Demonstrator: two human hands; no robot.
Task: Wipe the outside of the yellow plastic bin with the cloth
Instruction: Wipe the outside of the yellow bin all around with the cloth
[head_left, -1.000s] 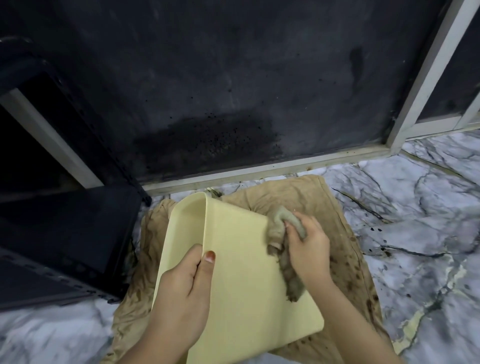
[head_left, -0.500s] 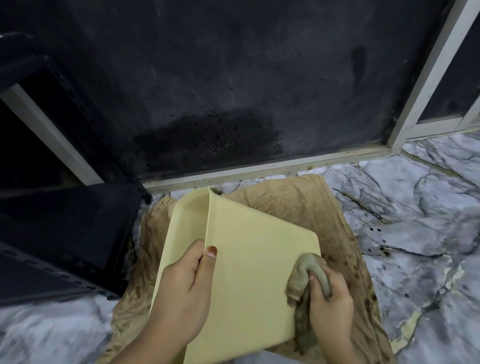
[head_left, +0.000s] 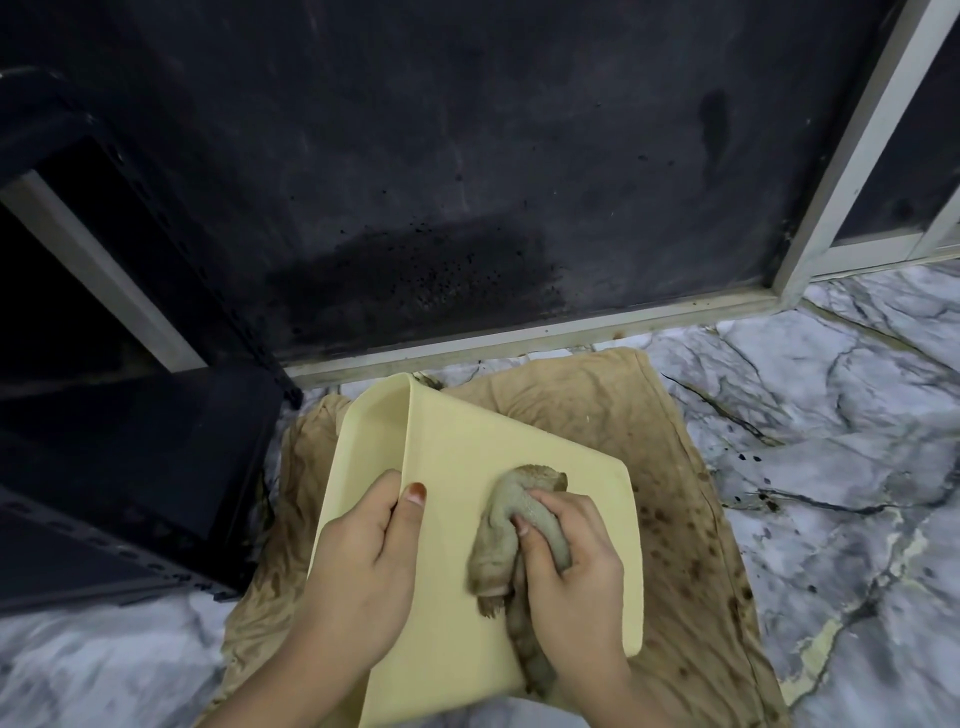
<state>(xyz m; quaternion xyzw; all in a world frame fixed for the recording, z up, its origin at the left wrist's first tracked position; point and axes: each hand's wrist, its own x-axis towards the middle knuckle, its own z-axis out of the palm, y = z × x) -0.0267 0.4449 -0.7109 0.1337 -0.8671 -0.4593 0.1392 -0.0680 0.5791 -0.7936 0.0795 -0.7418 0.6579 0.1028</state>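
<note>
Floor: grey-white marble (head_left: 831, 415) with dark veins, meeting a black panel (head_left: 467, 156) in a pale frame; a black rack (head_left: 130, 467) stands at the left
Mat: a tan sheet (head_left: 675, 519), spotted with dark stains on its right part, lies spread on the floor under the work
Bin: the bin (head_left: 467, 457) is held tilted over the tan sheet, one broad outer face turned up toward the camera, its opening facing left toward the rack
Bin look: pale yellow, smooth matte plastic with rounded corners; the upturned face shows no clear marks, and the other sides are hidden from view
Left hand: the left hand (head_left: 363, 561) grips the bin's rim, thumb on the outer face, fingers curled over the edge
Right hand: the right hand (head_left: 571, 566) clenches the cloth and presses it against the outer face
Cloth: the cloth (head_left: 514, 519) is a bunched grey-brown wad, with a tail hanging below the hand toward the bin's near edge
Risk 1: hard pressure on the face could twist the bin out of the one-hand rim hold
Risk 2: the dangling tail could drag over the stained sheet and carry dirt back onto the plastic
Risk 3: a soiled wad may smear rather than clean; hidden sides could be missed
</note>
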